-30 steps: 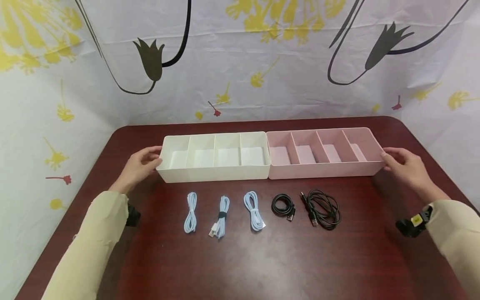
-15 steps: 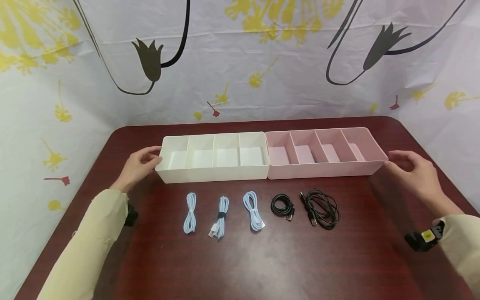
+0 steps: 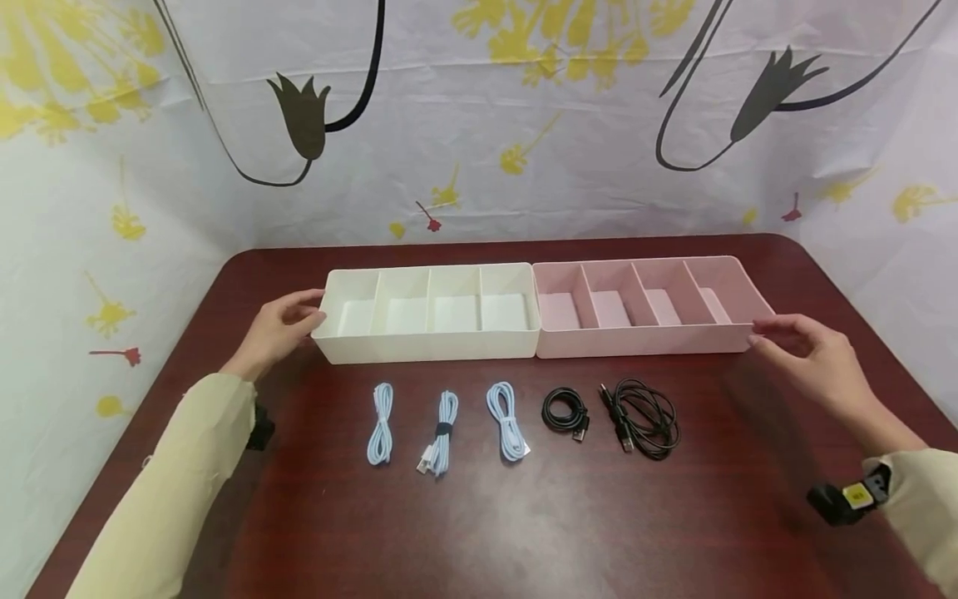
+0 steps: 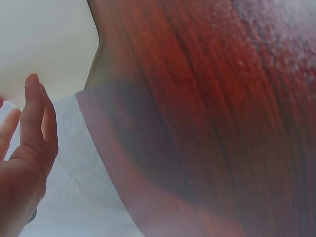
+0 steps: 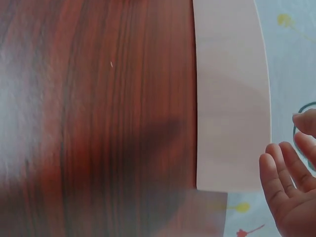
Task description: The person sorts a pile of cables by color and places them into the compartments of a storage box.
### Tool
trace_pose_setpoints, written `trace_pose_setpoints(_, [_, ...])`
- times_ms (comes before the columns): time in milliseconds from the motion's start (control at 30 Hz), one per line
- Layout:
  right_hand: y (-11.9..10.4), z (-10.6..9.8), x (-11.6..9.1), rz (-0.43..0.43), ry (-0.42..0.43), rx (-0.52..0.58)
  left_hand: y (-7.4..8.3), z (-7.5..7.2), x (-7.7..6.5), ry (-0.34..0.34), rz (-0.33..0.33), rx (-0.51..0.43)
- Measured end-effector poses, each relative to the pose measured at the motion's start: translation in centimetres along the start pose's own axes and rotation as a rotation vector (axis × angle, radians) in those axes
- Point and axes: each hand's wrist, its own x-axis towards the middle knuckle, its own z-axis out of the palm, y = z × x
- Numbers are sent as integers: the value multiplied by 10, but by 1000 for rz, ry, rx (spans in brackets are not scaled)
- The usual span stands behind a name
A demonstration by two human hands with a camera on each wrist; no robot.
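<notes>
A white divided box (image 3: 434, 345) and a pink divided box (image 3: 644, 339) stand end to end on the table, their compartments open upward. My left hand (image 3: 277, 329) rests its fingertips against the white box's left end; in the left wrist view its fingers (image 4: 33, 116) look fairly straight beside that box. Near the pink box's front right corner is my right hand (image 3: 819, 362), fingers loosely bent and holding nothing. The right wrist view has its fingers (image 5: 276, 182) spread by the pink box's rim; whether they touch it I cannot tell.
In front of the boxes lie a pale blue cable (image 3: 380, 424), another with a dark tie (image 3: 443, 428) and a third pale blue cable (image 3: 506, 423). Right of them are a small coiled black cable (image 3: 565, 410) and a larger black cable (image 3: 649, 418). A patterned cloth (image 3: 479, 166) hangs behind the table.
My right hand has left the pink box's right end and moved toward me, then left to its front corner. My left hand, the boxes and the cables stay where they were.
</notes>
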Motion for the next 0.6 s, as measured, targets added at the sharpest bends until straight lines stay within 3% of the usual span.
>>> trace_pose_setpoints(133, [-5, 10, -4, -24, -32, 28, 0, 0, 0, 4, -2, 7])
trace_pose_setpoints(433, [-115, 9, -25, -84, -234, 120, 0, 1, 0, 1, -15, -33])
trace_pose_setpoints(600, [-128, 13, -29, -131, -293, 140, 0, 2, 1, 0, -19, -42])
